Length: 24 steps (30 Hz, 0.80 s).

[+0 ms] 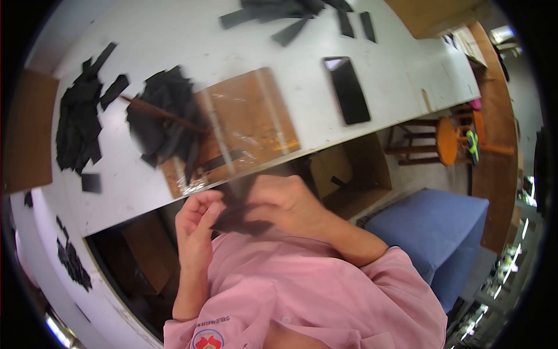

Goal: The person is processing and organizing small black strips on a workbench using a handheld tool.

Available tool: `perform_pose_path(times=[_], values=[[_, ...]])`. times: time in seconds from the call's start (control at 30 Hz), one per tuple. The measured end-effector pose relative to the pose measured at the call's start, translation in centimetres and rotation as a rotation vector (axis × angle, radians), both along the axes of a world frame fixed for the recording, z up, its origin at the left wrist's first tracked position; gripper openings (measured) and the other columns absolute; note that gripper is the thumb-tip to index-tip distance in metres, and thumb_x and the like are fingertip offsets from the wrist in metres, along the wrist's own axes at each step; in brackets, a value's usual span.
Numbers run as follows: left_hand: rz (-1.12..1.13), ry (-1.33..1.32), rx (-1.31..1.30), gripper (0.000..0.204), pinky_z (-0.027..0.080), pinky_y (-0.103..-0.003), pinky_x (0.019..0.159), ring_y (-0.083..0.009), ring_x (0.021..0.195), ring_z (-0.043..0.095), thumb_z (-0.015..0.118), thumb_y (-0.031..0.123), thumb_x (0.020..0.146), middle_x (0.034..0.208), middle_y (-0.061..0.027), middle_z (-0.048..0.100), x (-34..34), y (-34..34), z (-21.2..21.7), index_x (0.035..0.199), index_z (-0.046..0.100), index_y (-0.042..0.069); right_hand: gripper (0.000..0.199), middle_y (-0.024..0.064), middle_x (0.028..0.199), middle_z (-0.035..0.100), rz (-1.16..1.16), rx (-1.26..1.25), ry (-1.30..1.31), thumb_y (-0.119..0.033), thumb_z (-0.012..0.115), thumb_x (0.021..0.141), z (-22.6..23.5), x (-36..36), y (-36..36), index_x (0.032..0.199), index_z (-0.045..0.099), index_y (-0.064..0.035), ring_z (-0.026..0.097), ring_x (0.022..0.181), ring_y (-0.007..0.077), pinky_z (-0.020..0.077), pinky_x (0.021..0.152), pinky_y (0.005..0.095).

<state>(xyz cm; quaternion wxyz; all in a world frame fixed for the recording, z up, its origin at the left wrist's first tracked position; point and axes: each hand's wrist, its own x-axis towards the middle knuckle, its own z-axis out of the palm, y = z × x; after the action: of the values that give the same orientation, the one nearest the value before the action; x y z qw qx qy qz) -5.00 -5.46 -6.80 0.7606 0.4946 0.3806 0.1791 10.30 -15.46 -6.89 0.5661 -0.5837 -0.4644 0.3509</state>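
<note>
Head view: the left hand (197, 220) pinches a thin black piece (237, 218), the right hand (286, 198) too blurred to tell its grip.

Both hands were held before the chest (290, 264), close together. Left hand (195, 220): forearm (192, 282) pointed nearly straight ahead; fingers (200, 199) were curled, thumb (211, 214) drawn in to them, pinching. Right hand (286, 195): back showed uppermost; fingers (267, 212) bent toward the left hand, blurred, grip unclear. Right forearm (346, 237) slanted inward; elbow (381, 254) was bent, set out to the side.
</note>
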Motion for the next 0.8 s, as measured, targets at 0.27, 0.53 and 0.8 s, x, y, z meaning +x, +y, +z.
perform_pose_path(times=[0.27, 0.53, 0.8], values=[[-0.211, -0.069, -0.117, 0.021, 0.042, -0.021, 0.059, -0.0063, 0.076, 0.05, 0.055, 0.016, 0.081, 0.084, -0.0021, 0.056, 0.7, 1.9, 2.6, 0.094, 0.058, 0.0, 0.017, 0.0097, 0.06, 0.049, 0.293, -0.197, 0.007, -0.013, 0.06, 0.073, -0.4, 2.4, 0.3, 0.071, 0.054, 0.0025, 0.049, 0.054, 0.0185, 0.0383, 0.052, 0.0284], [-0.42, 0.236, 0.019, 0.01, 0.042, -0.018, 0.047, -0.0061, 0.054, 0.049, 0.057, 0.007, 0.077, 0.065, -0.0005, 0.054, 0.9, 4.2, 3.8, 0.082, 0.057, -0.002, 0.017, 0.0102, 0.06, 0.05, 0.46, -0.143, -0.183, -0.015, 0.061, 0.071, 0.3, 2.1, 2.0, 0.068, 0.055, 0.0006, 0.05, 0.06, 0.0243, 0.0401, 0.057, 0.0327], [0.035, 0.02, 0.281, 0.009, 0.041, -0.019, 0.05, -0.0037, 0.059, 0.049, 0.058, -0.002, 0.072, 0.067, 0.0015, 0.055, 0.1, 1.0, 2.7, 0.08, 0.057, 0.0, 0.03, 0.0087, 0.076, 0.05, -0.143, 0.06, -0.437, -0.013, 0.072, 0.062, 3.4, -1.6, 3.2, 0.086, 0.057, -0.0021, 0.049, 0.067, 0.0229, 0.0416, 0.057, 0.0306]])
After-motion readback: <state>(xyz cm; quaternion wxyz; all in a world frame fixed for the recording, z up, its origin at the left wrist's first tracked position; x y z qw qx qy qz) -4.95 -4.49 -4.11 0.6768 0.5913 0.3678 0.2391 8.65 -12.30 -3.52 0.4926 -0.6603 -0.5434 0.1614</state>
